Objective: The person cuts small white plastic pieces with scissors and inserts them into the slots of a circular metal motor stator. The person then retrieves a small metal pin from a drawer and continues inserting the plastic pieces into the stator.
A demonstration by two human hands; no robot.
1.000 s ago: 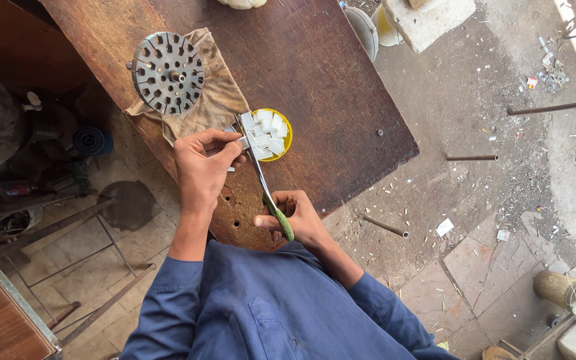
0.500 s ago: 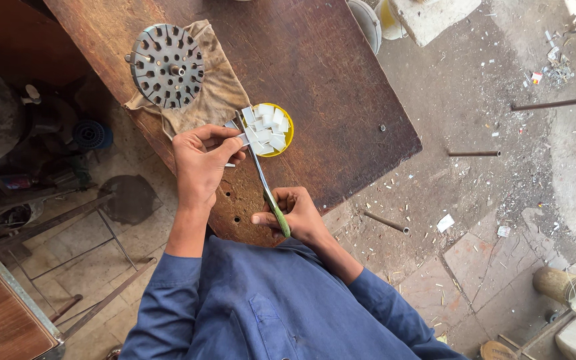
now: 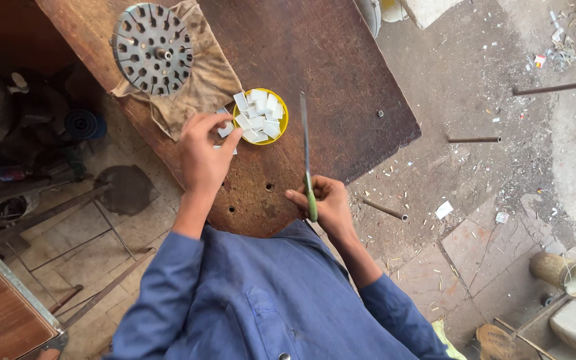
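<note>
My left hand (image 3: 205, 150) rests on the brown wooden workbench (image 3: 341, 80) and pinches a small white rectangular piece (image 3: 226, 130) beside a yellow dish (image 3: 261, 117) heaped with several more white pieces. My right hand (image 3: 325, 203) grips the green handle of a long thin metal blade (image 3: 305, 143), which points away from me over the bench, to the right of the dish. A round perforated metal disc (image 3: 153, 48) lies on a tan cloth (image 3: 208, 77) just beyond my left hand.
The bench edge near me has several drilled holes (image 3: 269, 187). Metal rods (image 3: 475, 139) and scraps litter the concrete floor on the right. A tin can (image 3: 565, 272) stands at lower right. A wooden board (image 3: 1, 313) and metal frame parts sit at lower left.
The blade has swung off the white pieces to the right, away from my left hand. My left hand stays by the dish, holding a white piece.
</note>
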